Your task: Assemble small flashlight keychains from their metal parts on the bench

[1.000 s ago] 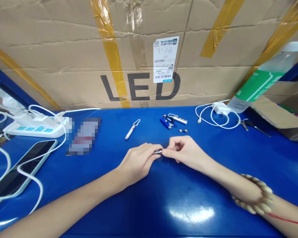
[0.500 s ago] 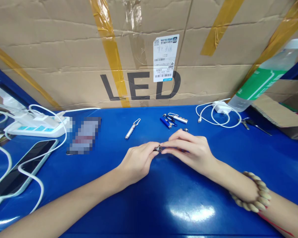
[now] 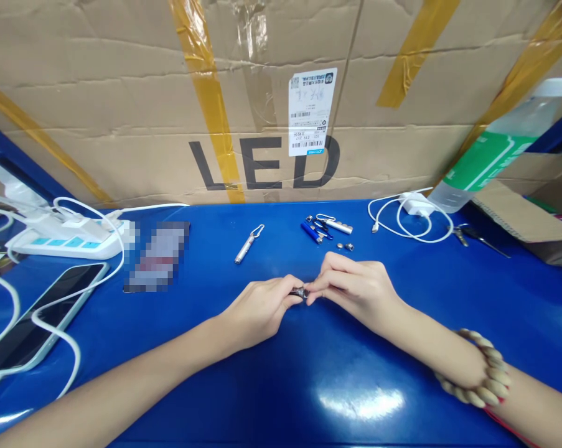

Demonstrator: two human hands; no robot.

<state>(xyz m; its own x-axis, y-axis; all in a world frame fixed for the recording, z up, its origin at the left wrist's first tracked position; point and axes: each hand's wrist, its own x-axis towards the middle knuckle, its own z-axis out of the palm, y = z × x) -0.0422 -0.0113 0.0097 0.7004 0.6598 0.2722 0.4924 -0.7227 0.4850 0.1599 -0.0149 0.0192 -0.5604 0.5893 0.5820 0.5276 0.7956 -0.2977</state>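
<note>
My left hand (image 3: 257, 313) is closed, its thumb and fingers pinching a small dark flashlight tube (image 3: 300, 292) with a shiny end. At that end my right hand (image 3: 358, 285) is closed in a pinch, its fingertips right against the tube's mouth; whatever they may hold is hidden. Beyond the hands lie a silver keychain flashlight (image 3: 246, 248) with a clip, another silver flashlight (image 3: 339, 226) and a blue tube (image 3: 311, 233) among small dark parts. Nearer my right hand rest a small round metal piece (image 3: 340, 246) and a little metal cap (image 3: 349, 247).
A large cardboard box (image 3: 145, 143) walls off the back of the blue table (image 3: 271, 392). On the left are a power strip (image 3: 75, 246), a phone (image 3: 42, 317), white cables and a blurred packet (image 3: 162, 255). A charger (image 3: 416, 203), bottle (image 3: 488, 155) and keys (image 3: 483, 239) are at right.
Both hands have come slightly lower. My right fingers have drawn together at the tube's end, and the small metal pieces behind that hand now show.
</note>
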